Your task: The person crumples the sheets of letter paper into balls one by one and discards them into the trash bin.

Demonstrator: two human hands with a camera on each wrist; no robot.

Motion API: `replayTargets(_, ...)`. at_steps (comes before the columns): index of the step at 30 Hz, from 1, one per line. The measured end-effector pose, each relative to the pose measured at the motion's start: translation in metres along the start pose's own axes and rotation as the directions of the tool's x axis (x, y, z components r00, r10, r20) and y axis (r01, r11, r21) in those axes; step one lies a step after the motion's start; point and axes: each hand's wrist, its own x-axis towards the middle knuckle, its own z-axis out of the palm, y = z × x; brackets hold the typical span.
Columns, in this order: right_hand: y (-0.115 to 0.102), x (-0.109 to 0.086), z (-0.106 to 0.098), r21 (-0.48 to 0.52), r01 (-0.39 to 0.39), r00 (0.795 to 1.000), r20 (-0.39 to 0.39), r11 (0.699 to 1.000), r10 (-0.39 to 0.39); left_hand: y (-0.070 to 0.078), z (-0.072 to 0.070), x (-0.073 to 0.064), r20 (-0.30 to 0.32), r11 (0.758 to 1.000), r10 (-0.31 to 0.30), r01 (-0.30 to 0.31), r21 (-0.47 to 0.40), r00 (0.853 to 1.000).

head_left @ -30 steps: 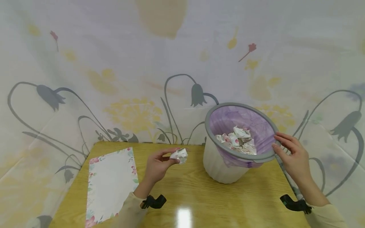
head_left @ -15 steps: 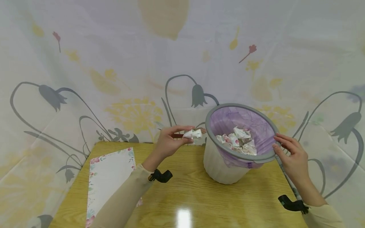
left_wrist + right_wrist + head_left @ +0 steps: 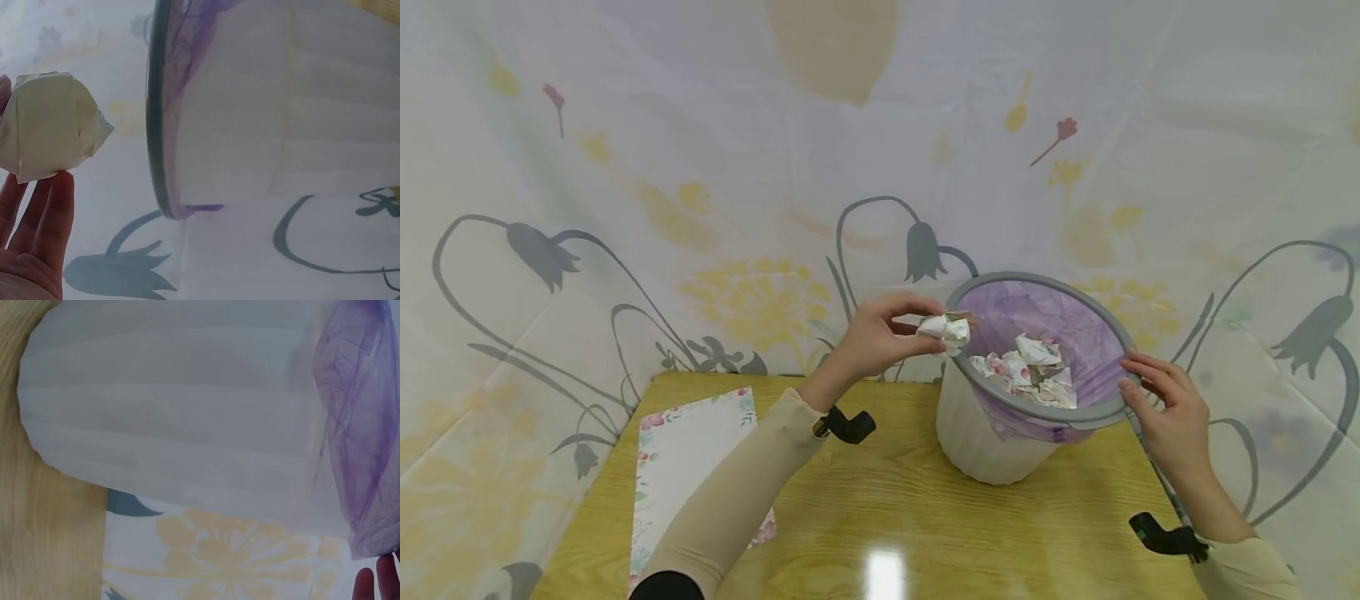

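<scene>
My left hand [image 3: 883,337] pinches a crumpled paper ball [image 3: 950,331], thumb below and fingers above, at the left side of a white ribbed wastebasket [image 3: 988,429]. In the head view the ball overlaps the gray rim [image 3: 1108,414]; the left wrist view shows it above that rim, with a gap between them. My right hand [image 3: 1172,408] is well apart from the left, on the opposite side, its fairly straight fingertips touching the rim. A purple plastic liner [image 3: 1088,333] lines the wastebasket and folds over the outside; within it lies a heap of crumpled floral paper [image 3: 1030,371]. The wastebasket stands on a yellowish wood-grain table [image 3: 887,487]. At the table's left lies a white sheet with a floral border [image 3: 692,458], partly covered by my beige left sleeve [image 3: 756,479]. Behind hangs a pale backdrop [image 3: 737,142] printed with gray bellflowers and yellow blooms.
</scene>
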Motion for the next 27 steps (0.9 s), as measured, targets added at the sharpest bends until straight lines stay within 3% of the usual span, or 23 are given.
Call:
replayTargets(11, 0.002, -0.002, 0.003, 0.048, 0.008, 1.000, -0.020, 0.999, -0.007, 0.012, -0.003, 0.035, 0.100, 0.989, 0.024, -0.038, 0.142, 0.995)
replayTargets(21, 0.000, -0.002, 0.002, 0.059, -0.001, 1.000, -0.030, 0.998, 0.003, 0.016, 0.006, 0.065, 0.214, 0.977, -0.087, 0.041, 0.210, 0.973)
replayTargets(27, -0.001, -0.002, 0.003, 0.051, -0.002, 1.000, -0.024, 0.999, 0.003, 0.015, 0.015, 0.079, 0.249, 0.963, -0.120, 0.051, 0.266, 0.961)
